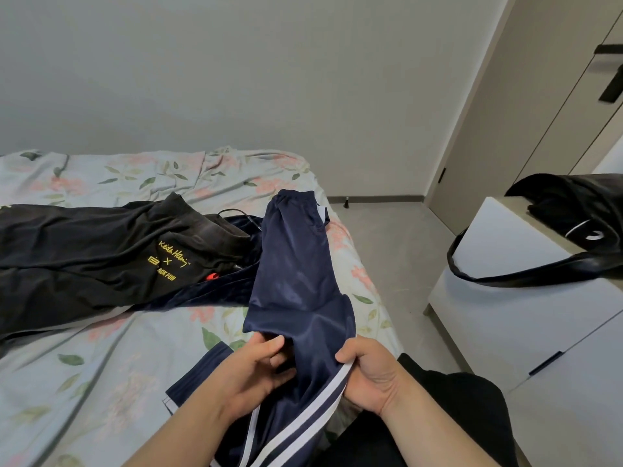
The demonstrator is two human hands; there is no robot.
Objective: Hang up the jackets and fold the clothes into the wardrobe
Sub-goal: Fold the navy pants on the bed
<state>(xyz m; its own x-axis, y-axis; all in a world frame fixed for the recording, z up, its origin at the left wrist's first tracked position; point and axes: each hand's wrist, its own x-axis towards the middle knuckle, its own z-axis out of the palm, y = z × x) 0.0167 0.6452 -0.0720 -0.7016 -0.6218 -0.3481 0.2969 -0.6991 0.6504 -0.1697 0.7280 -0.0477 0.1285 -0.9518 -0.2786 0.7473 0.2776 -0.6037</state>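
- A person's right hand [371,375] is gripping the navy track trousers [296,281] along their white side stripes, thumb lying over the fabric.
- The left hand [256,369] is pinching a fold of the same trousers, fingers curling in against the cloth.
- The trousers are stretching from the hands up across the near corner of the floral bed [101,365].
- A black T-shirt [84,257] with yellow lettering is lying just beside them on the bed.
- A black bag [573,210] is sitting on a white cabinet [505,315] to the right.
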